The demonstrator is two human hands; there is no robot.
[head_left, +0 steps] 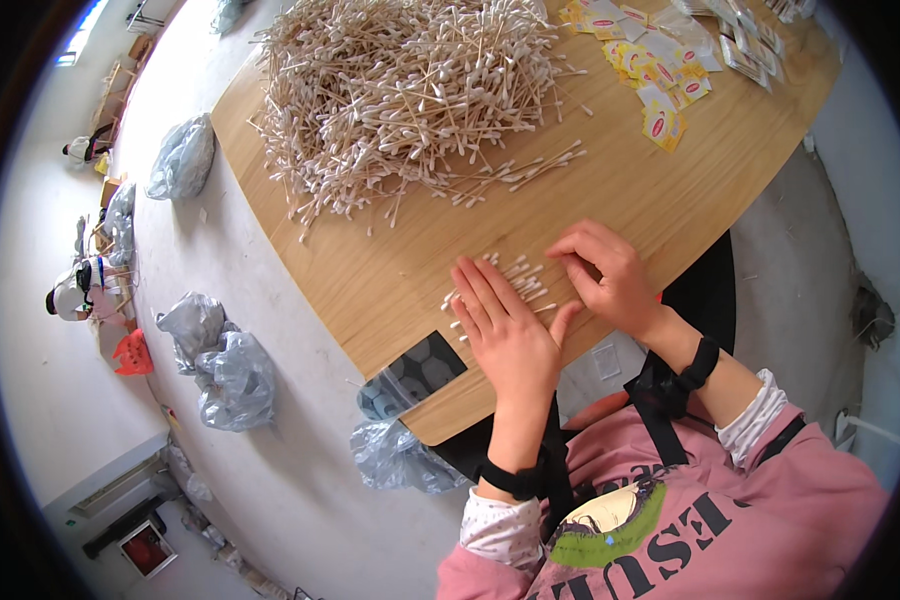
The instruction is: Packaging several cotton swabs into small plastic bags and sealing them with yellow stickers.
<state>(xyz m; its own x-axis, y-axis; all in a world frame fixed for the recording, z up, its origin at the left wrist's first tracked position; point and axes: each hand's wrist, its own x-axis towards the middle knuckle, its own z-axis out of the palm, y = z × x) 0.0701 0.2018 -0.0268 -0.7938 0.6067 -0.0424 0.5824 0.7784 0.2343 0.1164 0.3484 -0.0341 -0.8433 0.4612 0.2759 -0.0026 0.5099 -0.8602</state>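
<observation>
My left hand [510,335] lies flat near the table's front edge, its fingers stretched out over a small row of cotton swabs [522,274]. Their white tips show beside and beyond those fingers; the rest is covered. Just right of the row, my right hand [610,280] is bent, thumb and forefinger brought together in a pinch. Whatever may be between those fingertips is too small to make out. A large heap of loose cotton swabs [400,90] covers the far left of the table, with a few strays at its near edge.
Yellow and white paper labels [660,80] lie at the far right of the wooden table [670,180], beside clear packets [745,45]. A dark opening [425,370] with a plastic bag [400,455] below sits at the near left edge. Grey bags [235,375] stand on the floor.
</observation>
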